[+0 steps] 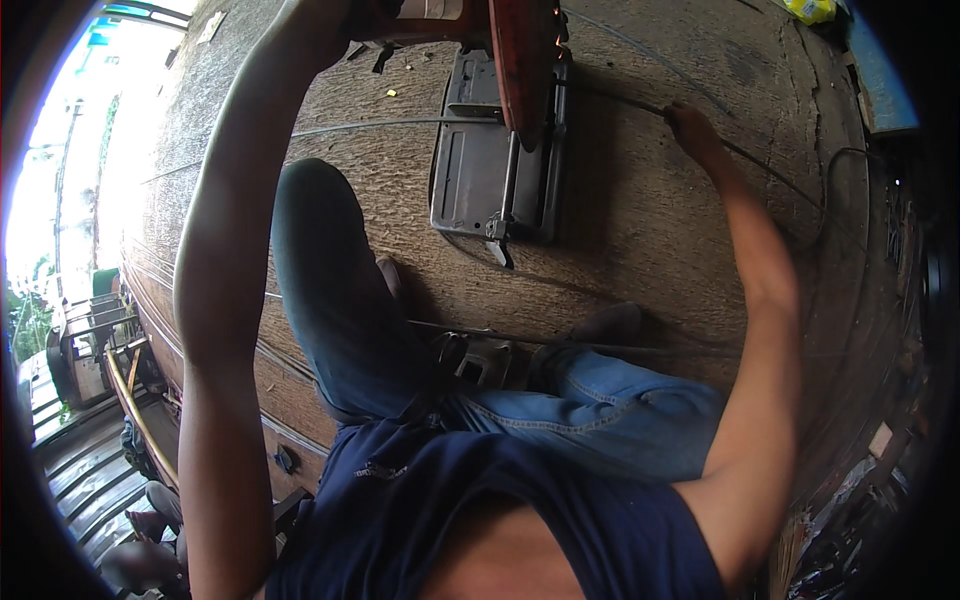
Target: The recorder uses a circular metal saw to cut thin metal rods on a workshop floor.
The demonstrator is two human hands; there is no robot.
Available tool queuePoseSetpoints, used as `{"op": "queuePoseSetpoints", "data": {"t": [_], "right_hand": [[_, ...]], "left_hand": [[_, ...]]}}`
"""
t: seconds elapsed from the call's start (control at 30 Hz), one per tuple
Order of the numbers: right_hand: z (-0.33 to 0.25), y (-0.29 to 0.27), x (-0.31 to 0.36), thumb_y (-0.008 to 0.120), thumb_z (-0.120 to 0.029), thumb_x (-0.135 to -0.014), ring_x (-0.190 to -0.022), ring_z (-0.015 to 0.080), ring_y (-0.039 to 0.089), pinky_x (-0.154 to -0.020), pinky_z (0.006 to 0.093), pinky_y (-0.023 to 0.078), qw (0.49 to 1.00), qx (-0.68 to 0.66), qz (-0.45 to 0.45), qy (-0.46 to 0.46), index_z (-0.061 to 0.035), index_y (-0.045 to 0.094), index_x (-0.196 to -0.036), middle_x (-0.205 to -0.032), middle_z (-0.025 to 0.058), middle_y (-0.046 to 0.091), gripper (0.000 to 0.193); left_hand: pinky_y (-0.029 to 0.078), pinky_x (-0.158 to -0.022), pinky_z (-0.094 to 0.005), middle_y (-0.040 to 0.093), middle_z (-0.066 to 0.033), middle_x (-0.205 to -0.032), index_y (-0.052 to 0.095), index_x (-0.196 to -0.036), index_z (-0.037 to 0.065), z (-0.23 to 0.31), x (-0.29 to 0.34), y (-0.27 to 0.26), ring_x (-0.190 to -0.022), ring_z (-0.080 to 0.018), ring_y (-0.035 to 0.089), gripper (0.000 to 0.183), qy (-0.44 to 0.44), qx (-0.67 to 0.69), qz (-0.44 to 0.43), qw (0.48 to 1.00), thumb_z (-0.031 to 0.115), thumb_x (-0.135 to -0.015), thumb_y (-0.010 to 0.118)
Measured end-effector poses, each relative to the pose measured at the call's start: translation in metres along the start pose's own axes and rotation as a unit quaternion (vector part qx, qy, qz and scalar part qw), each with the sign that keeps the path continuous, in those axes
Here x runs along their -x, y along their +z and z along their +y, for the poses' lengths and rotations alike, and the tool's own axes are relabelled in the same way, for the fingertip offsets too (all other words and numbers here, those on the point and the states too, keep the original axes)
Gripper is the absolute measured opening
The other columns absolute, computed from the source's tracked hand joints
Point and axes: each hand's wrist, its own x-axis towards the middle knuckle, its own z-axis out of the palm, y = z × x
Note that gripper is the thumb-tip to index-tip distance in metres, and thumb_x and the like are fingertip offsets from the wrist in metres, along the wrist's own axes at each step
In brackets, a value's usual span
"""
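Note:
In front of me a cut-off saw with a red blade guard (510,75) stands on its grey metal base (465,175). Small orange sparks show along the guard's right edge, near the top of the view. My left hand (325,35) is closed on the saw's handle side, its fingers partly hidden at the upper edge. Out to the right, my right hand (692,130) is wrapped round a thin dark metal rod (620,97). This rod runs from the saw past my hand toward the right. The clamp (497,230) sits at the base's near end.
A grey rod (375,125) leads left from the saw across the rough floor (640,200). Another long rod (650,348) lies by my feet. Yellow plastic (810,10) and a blue panel (882,70) are at the far right. Clutter (850,530) fills the lower right.

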Motion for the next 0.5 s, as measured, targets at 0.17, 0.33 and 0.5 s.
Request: {"op": "queuePoseSetpoints", "data": {"t": [0.17, 0.33, 0.5], "right_hand": [[0.005, 0.001, 0.009, 0.048, -0.009, -0.089, -0.088, 0.0389, 0.061, -0.074, 0.0487, 0.048, 1.000, 0.011, -0.009, 0.008, -0.0005, 0.060, -0.094, -0.091, 0.0203, 0.060, 0.016], [0.003, 0.002, 0.003, 0.047, -0.009, -0.089, -0.088, 0.0388, 0.061, -0.074, 0.0485, 0.048, 1.000, 0.011, -0.007, 0.003, -0.0004, 0.060, -0.094, -0.092, 0.0200, 0.060, 0.016], [0.007, 0.000, 0.010, 0.048, -0.009, -0.089, -0.089, 0.0385, 0.061, -0.075, 0.0482, 0.049, 0.999, 0.029, -0.018, 0.008, -0.0003, 0.060, -0.095, -0.093, 0.0199, 0.060, 0.016]], "left_hand": [[0.047, -0.076, -0.0242, 0.067, -0.0025, -0.099, 0.063, -0.114, 0.008, 0.007, -0.003, 0.008, -0.089, -0.0113, 0.061, 0.041, -0.049, 0.060, -0.018, 0.997, 0.006, -0.073, 0.066], [0.047, -0.076, -0.0253, 0.067, -0.0031, -0.100, 0.063, -0.114, 0.009, -0.003, 0.001, 0.011, -0.090, -0.0125, 0.061, 0.041, -0.149, 0.259, -0.004, 0.954, 0.004, -0.074, 0.065], [0.047, -0.076, -0.0257, 0.067, -0.0022, -0.099, 0.063, -0.115, 0.009, 0.005, 0.000, 0.011, -0.088, -0.0135, 0.061, 0.039, 0.014, -0.022, 0.012, 1.000, 0.002, -0.078, 0.063]]}}
